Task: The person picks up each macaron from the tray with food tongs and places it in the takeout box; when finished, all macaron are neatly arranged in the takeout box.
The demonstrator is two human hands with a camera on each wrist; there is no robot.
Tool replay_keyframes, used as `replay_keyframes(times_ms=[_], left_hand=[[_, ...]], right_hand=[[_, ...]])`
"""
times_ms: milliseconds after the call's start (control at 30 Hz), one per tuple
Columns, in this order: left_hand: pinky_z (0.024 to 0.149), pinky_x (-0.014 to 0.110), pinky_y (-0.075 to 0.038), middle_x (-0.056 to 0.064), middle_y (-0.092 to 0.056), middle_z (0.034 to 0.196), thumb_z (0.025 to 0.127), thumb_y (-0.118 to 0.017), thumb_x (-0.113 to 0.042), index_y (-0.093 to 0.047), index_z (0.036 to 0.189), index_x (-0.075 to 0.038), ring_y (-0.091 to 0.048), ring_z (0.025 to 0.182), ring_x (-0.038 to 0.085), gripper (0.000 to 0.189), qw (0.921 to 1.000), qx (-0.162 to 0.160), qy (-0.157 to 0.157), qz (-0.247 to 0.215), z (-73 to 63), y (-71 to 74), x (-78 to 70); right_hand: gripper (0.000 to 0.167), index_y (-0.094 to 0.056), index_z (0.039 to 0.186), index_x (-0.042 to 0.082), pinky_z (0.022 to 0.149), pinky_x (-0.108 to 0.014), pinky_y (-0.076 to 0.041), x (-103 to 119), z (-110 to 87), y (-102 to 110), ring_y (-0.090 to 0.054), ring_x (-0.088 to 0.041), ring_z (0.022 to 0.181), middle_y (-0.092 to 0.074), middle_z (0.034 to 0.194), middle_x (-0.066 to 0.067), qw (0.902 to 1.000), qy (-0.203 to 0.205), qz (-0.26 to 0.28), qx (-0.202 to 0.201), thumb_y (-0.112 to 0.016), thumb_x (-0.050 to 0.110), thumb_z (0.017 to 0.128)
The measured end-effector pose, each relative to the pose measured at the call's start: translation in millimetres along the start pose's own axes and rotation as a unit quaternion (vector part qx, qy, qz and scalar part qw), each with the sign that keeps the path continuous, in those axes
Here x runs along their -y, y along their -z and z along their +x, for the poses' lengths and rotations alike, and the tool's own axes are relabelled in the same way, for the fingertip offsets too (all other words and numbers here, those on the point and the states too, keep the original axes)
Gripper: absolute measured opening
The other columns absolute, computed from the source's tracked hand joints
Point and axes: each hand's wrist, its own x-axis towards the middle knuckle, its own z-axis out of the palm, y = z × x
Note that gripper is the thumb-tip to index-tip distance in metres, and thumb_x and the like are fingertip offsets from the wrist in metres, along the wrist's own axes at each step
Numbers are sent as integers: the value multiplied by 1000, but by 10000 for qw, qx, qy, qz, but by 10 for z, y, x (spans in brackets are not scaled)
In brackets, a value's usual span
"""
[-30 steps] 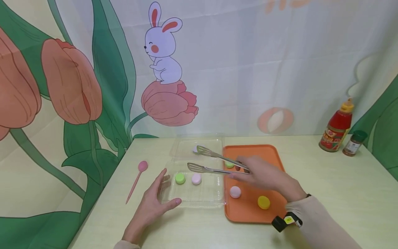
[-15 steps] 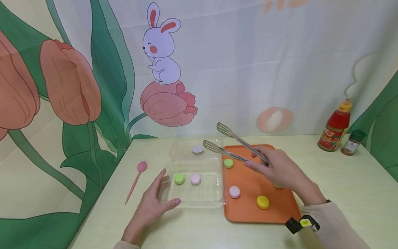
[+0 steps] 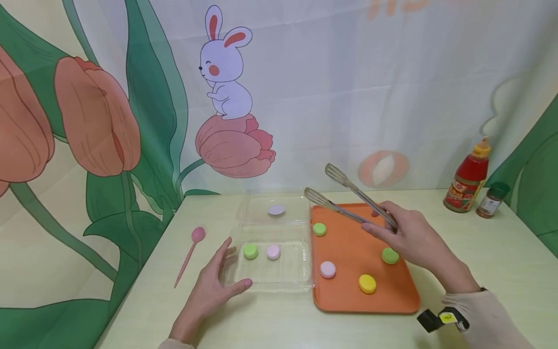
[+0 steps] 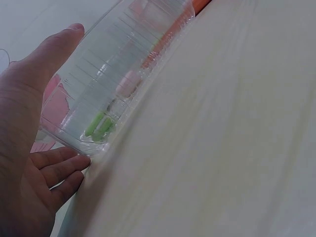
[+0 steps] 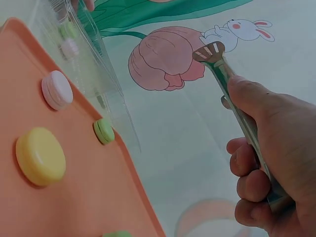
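My right hand (image 3: pixel 418 237) grips metal tongs (image 3: pixel 348 198) with slotted ends. The tong arms are spread with nothing between them, above the back of the orange tray (image 3: pixel 348 303). On the tray lie a pink macaron (image 3: pixel 328 269), a yellow macaron (image 3: pixel 367 284) and two green macarons (image 3: pixel 319 229). At the left end of a clear plastic box (image 3: pixel 289 276), my left hand (image 3: pixel 213 286) is spread around the corner, its fingers touching the box (image 4: pixel 98 89) in the left wrist view. Inside sit a green macaron (image 3: pixel 250 251) and a pink macaron (image 3: pixel 273 252).
The box's clear lid (image 3: pixel 296 208) lies folded back, with a lilac oval (image 3: pixel 276 210) on it. Left of the box is a pink spoon (image 3: pixel 198 235). A red sauce bottle (image 3: pixel 466 182) and a green-capped spice jar (image 3: pixel 492 199) stand at the back right.
My right hand has moved the tongs up and right, from over the box to over the tray's back. The lilac oval and right-hand green macaron are now uncovered. My left hand stays put.
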Motion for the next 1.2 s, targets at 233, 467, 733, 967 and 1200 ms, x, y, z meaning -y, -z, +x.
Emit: replay_keyframes(times_ms=[233, 467, 733, 967, 1200], left_hand=[[131, 63, -36, 13, -54, 169, 87, -97, -42, -27, 178, -23, -56, 154, 34, 116, 10000, 10, -54, -21, -5, -6, 7], [132, 60, -34, 11, -52, 170, 86, -98, -43, -26, 178, -25, -55, 155, 31, 118, 10000, 16, 33, -72, 8, -10, 2], [132, 62, -34, 13, -52, 170, 86, -98, -43, -26, 178, -25, -54, 155, 33, 119, 10000, 34, 42, -32, 10, -14, -9], [132, 61, -34, 13, -52, 170, 87, -97, -42, -26, 178, -25, -54, 155, 33, 117, 10000, 55, 56, -42, 5, -15, -23], [133, 61, -33, 12, -52, 170, 87, -98, -40, -25, 178, -24, -53, 156, 33, 118, 9999, 44, 136, 7, -3, -11, -20]], right_hand=[[45, -64, 124, 15, 52, -29, -39, -119, -83, 59, -51, -15, 61, -52, 71, 2, 9999, -86, -109, -33, -77, 53, 104], [47, -63, 125, 14, 52, -29, -38, -213, -139, 116, -50, -17, 63, -53, 73, 0, 9993, -304, -219, 2, -76, 55, 104], [51, -63, 129, 11, 52, -29, -38, -337, -235, 156, -49, -18, 63, -52, 73, 0, 9985, -496, -226, 54, -76, 54, 105], [52, -63, 128, 10, 51, -29, -39, -453, -360, 201, -49, -18, 62, -54, 74, -1, 9975, -640, -275, 87, -72, 56, 107], [45, -63, 125, 12, 51, -28, -39, -615, -552, 230, -49, -17, 61, -54, 73, 0, 9963, -798, -302, 79, -71, 53, 108]])
